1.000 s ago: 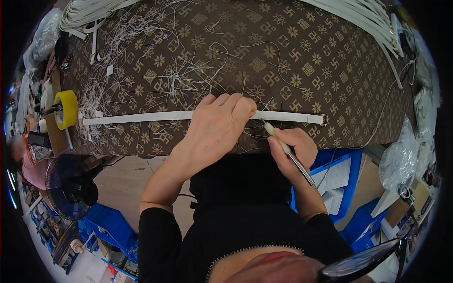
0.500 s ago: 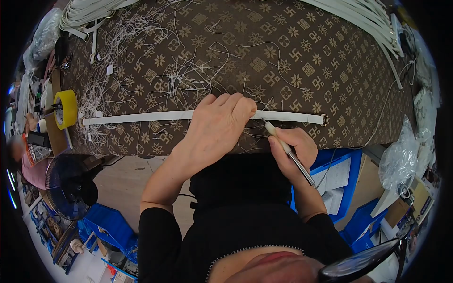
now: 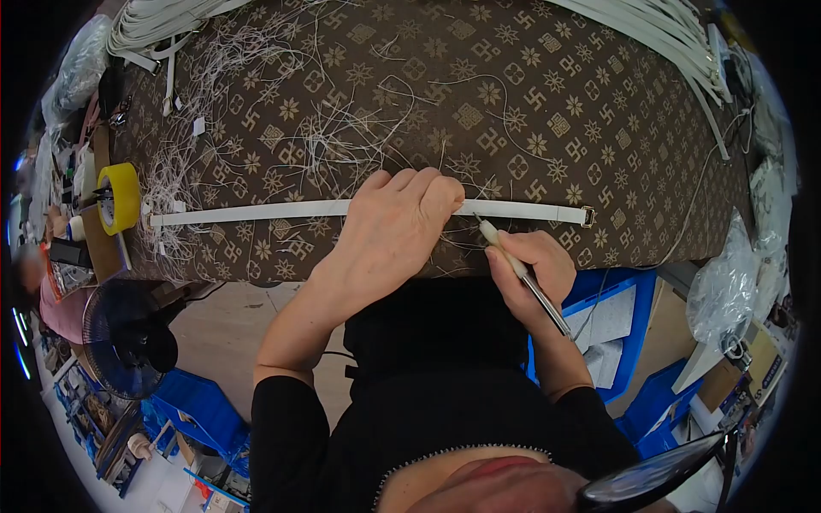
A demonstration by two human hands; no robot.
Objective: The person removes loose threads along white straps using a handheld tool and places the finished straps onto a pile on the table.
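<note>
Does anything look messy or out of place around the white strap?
Yes: loose white threads lie tangled across the patterned cloth, some around the left end of the white strap. They look like uncleared scraps.

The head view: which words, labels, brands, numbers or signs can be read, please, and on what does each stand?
No words or numbers can be read.
Cloth: repeated hooked-cross signs among flowers.
Box: marks too small to read.
Papers: any print, too blurred to read.
</note>
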